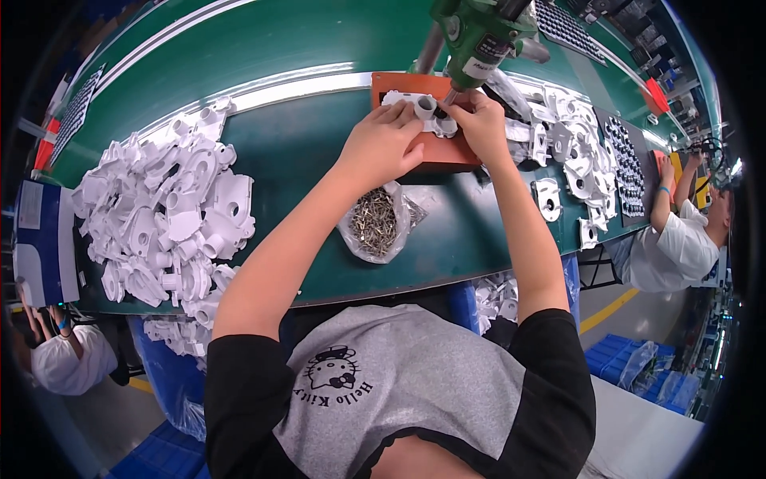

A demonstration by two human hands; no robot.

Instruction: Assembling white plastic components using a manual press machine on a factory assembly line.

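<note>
Left grip (383, 144), right grip (483, 128), at white part (429, 123)

Green bench (291, 172): brightly lit, sharp mid-view
Metal rail (311, 86): hard white glare, far side
Pile of white parts (163, 215): pale at left, some highlights nearly washed out
White part (427, 106): bright, its tube shaded inside
Orange block (439, 152): near face dark, shadow on the bench nearby
Co-worker (666, 251): soft, stretched at right
Rim: bowed straight edges, black corners
</note>
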